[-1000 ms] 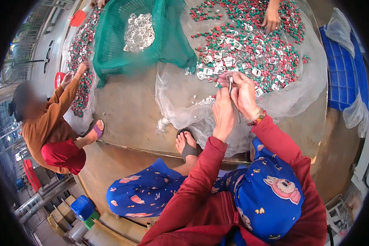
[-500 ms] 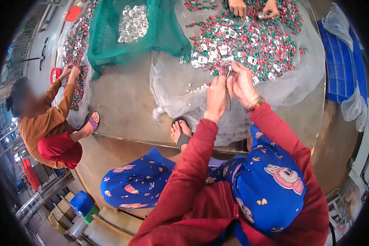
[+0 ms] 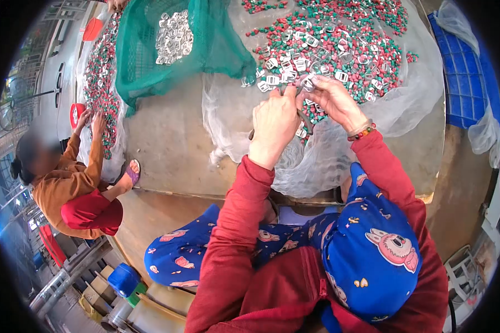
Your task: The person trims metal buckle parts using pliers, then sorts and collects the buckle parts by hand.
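My left hand [image 3: 275,125] is closed around pliers [image 3: 306,121], whose dark curved handles stick out on both sides of the fist. Their jaws are mostly hidden behind my fingers. A small silvery metal buckle [image 3: 307,84] sits pinched between the thumb and fingers of my right hand [image 3: 336,105], close against the plier tips. Whether the jaws grip it, I cannot tell. Just beyond both hands lie loose silvery buckles [image 3: 288,75] among many small red and green pieces [image 3: 366,53], spread on translucent white netting [image 3: 316,172].
A green basket [image 3: 129,83] draped in green net holds a heap of silvery buckles [image 3: 175,38]. At left, a crouching person [image 3: 66,188] handles another strip of red and green pieces [image 3: 100,83] beside a red bowl [image 3: 75,115]. A blue crate [image 3: 464,83] lies at right.
My left hand has turned and sits farther left, its fist around the pliers. My right hand has shifted slightly right. Another person's hands at the top of the pile have left view.
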